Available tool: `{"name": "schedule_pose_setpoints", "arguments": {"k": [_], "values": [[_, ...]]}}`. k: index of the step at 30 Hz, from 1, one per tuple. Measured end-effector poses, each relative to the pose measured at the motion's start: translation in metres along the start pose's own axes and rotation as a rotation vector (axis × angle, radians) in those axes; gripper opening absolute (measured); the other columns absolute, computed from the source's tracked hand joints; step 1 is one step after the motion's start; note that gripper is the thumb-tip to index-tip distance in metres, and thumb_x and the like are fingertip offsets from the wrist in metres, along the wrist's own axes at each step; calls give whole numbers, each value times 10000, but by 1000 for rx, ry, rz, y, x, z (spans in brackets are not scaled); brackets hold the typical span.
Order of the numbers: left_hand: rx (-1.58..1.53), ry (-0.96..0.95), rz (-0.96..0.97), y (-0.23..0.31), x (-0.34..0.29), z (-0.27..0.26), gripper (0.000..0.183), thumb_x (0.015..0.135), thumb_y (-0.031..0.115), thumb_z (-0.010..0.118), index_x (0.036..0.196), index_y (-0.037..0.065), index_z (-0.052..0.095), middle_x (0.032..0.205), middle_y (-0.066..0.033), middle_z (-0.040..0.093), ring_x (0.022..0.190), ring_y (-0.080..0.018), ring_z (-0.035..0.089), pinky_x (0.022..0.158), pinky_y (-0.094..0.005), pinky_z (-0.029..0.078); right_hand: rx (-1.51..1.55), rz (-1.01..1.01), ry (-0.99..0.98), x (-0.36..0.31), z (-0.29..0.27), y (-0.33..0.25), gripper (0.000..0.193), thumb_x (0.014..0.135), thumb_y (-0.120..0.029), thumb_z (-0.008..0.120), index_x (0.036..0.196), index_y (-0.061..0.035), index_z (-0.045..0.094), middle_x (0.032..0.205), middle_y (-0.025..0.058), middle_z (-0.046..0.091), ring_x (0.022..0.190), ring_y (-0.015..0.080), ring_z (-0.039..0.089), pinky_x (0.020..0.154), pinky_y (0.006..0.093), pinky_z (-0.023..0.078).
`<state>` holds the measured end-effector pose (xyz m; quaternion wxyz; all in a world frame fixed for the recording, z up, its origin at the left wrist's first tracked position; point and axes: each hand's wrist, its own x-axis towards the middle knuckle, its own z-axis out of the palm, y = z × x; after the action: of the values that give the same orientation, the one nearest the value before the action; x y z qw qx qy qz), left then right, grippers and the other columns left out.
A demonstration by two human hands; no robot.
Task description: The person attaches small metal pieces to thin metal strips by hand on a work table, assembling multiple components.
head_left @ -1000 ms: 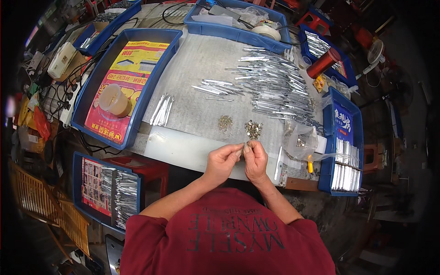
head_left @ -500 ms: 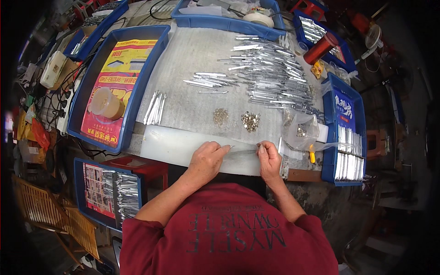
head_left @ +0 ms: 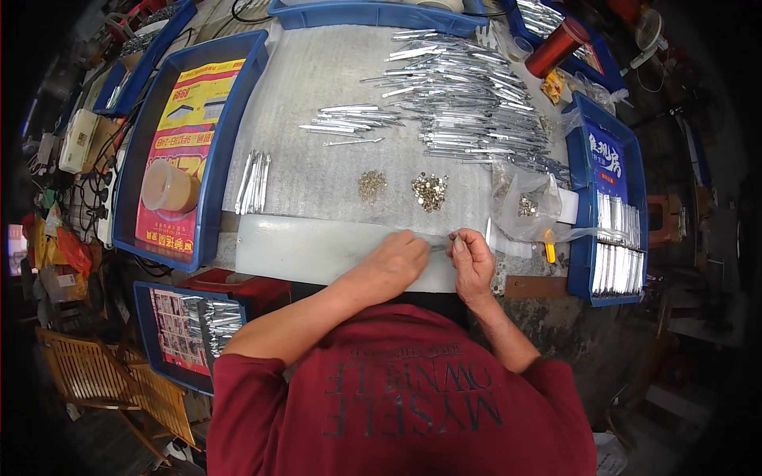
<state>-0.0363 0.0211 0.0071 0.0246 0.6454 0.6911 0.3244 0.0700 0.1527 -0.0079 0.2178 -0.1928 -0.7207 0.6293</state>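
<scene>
My left hand (head_left: 397,263) and my right hand (head_left: 473,263) are close together over a whitish translucent sheet (head_left: 305,247) at the table's front edge. Both have thumb and fingers pinched; a sliver of something thin and dark shows between the fingertips, too small to name. Just beyond the hands lie a pile of small shiny gold-coloured metal pieces (head_left: 429,192) and a paler pile of tiny pieces (head_left: 371,186). Farther off, a big heap of slim silver metal strips (head_left: 468,103) spreads over the table, with a smaller group of strips (head_left: 349,120) to its left.
A blue tray (head_left: 208,230) with a plastic cup (head_left: 169,186) stands left; another blue tray (head_left: 581,262) holds rows of strips at right. Beside my right hand are a clear plastic bag (head_left: 528,214) and a yellow-handled tool (head_left: 550,247). Several strips (head_left: 254,182) lie by the left tray.
My left hand has moved right, its fingertips now almost meeting those of my right hand. The right hand stays pinched in nearly the same place. The whole view has shifted slightly.
</scene>
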Motion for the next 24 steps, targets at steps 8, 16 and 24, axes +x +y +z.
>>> {"name": "schedule_pose_setpoints", "arguments": {"k": [8, 16, 24], "values": [[37, 77, -85, 2, -11, -7, 281, 599, -8, 501, 877, -44, 532, 732, -90, 465, 677, -232, 459, 613, -324, 397, 179, 56, 23, -3, -3, 5, 130, 843, -101, 452, 884, 12, 501, 672, 0, 494, 602, 41, 431, 530, 175, 367], [62, -55, -126, 3, -36, -20, 313, 598, -11, 497, 907, -50, 529, 736, -100, 464, 681, -242, 456, 639, -327, 397, 95, 41, 28, 0, -4, 5, 122, 838, -87, 456, 875, 19, 504, 669, 18, 502, 603, 58, 455, 545, 189, 385], [39, -17, -32, 5, 5, 4, 166, 631, 41, 479, 776, -30, 515, 720, -96, 455, 704, -232, 464, 629, -319, 394, 176, 53, -1, 2, 0, 4, 127, 832, -78, 455, 917, 10, 492, 739, 18, 503, 634, 55, 446, 552, 181, 377]]}}
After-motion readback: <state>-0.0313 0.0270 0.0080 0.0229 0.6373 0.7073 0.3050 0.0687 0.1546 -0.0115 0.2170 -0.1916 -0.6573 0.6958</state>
